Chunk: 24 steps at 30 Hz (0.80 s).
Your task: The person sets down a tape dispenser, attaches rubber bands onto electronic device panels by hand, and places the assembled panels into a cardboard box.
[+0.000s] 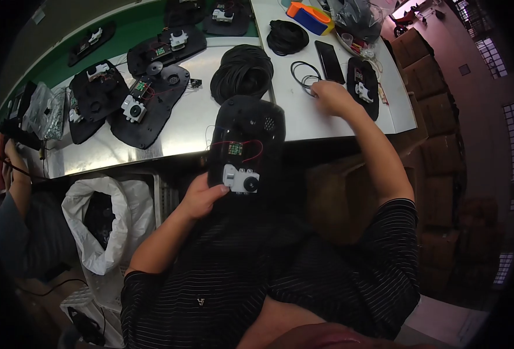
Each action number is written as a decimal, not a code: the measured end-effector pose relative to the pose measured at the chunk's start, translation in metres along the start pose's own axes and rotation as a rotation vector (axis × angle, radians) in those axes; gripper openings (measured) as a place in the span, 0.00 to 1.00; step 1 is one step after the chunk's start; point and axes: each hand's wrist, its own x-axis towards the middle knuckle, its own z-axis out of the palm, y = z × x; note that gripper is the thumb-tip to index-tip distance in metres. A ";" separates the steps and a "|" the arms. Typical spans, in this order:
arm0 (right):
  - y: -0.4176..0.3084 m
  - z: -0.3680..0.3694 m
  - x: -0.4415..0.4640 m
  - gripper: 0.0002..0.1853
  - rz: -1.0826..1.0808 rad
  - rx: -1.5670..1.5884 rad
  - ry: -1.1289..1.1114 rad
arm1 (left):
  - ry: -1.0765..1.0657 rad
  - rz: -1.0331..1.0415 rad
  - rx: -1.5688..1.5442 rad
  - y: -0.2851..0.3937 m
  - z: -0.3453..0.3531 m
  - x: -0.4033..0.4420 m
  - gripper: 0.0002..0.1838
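Note:
My left hand [200, 196] grips the lower left edge of a black plastic panel [245, 119], thumb on top near a white module [242, 179]. The panel is held up in front of my body at the table's edge. It carries a small green circuit board [235, 149] and a looping red wire. My right hand [333, 98], slightly blurred, is at the table with fingertips pinched at the edge of thin black rubber rings [304, 74]. A black phone [329, 62] lies just beyond that hand, and another small black panel [363, 87] sits to its right.
Coiled bundles of black rings [242, 72] lie ahead on the table. Several similar black panels [146, 107] stand at the left. An orange and blue object [309, 18] is at the back. A white sack [97, 224] stands below; another person's arm [18, 174] is far left.

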 end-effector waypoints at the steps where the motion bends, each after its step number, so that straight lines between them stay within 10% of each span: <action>1: 0.007 -0.002 -0.003 0.10 0.011 0.128 0.088 | 0.025 -0.002 -0.023 0.000 0.001 0.000 0.21; 24: 0.013 -0.034 -0.050 0.05 0.138 1.302 0.382 | 0.164 0.087 0.128 0.000 0.009 0.017 0.15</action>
